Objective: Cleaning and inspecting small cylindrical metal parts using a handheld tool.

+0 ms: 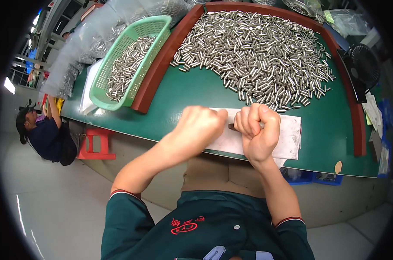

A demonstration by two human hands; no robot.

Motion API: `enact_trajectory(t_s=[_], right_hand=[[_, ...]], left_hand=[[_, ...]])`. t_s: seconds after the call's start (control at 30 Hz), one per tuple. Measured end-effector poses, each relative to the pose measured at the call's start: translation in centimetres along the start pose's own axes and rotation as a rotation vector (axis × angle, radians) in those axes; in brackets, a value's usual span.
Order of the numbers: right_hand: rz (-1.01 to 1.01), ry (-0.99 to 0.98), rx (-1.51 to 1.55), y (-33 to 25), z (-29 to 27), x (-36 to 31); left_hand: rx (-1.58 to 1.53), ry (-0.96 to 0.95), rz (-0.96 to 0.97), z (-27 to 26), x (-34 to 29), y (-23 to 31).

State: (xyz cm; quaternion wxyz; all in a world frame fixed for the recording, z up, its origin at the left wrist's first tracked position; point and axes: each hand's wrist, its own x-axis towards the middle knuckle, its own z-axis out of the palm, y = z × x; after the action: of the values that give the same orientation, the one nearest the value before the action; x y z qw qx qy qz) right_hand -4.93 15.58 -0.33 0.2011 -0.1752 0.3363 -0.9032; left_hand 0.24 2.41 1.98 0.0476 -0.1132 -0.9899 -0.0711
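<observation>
Both fists are closed tight here. The left hand (199, 126) and the right hand (259, 130) are curled up knuckle to knuckle over a white sheet (289, 134) at the near edge of the green counter (183, 95). Between them a bit of a small metal pin (231, 126) pokes out, and it looks like the right hand has it or a bundle of them clamped in the fist. What the left hand actually grips I can't tell, since its fingers are folded away from the camera.

My read is that this is the gathering or squaring-up step: a handful of pins being held and evened out between the fists. The next move probably needs a steady grip so none slip out, and a clear spot on the sheet to set them down.

Just beyond the hands sits the big pile of pins (257, 52), spread across the counter inside a brown raised rim (159, 65). Further off past the left hand there's a green basket (131, 60) with more pins in it.

Hard to make out: how many pins are in the fists, and whether anything lies on the sheet under the hands. A small black fan (363, 65) far out past the right hand is bent by the lens.
</observation>
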Motion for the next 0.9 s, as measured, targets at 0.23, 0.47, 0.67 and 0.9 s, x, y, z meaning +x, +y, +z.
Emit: enact_trajectory(t_s=[0.23,0.47,0.67,0.9], right_hand=[[-0.012,0.02,0.036,0.2,-0.3,0.1],[-0.007,0.032,0.02,0.0,-0.3,0.2],[0.001,0.042,0.026,0.0,-0.1,0.2],[0.002,0.037,0.03,-0.1,-0.2,0.2]], left_hand=[[-1.802,0.03,-0.592,1.0,-0.4,-3.5],[-2.081,0.001,-0.596,1.4,-0.4,-4.5],[-2.205,0.028,-0.577,1.8,-0.3,-4.9],[-2.102,0.07,-0.601,1.3,-0.2,-4.2]])
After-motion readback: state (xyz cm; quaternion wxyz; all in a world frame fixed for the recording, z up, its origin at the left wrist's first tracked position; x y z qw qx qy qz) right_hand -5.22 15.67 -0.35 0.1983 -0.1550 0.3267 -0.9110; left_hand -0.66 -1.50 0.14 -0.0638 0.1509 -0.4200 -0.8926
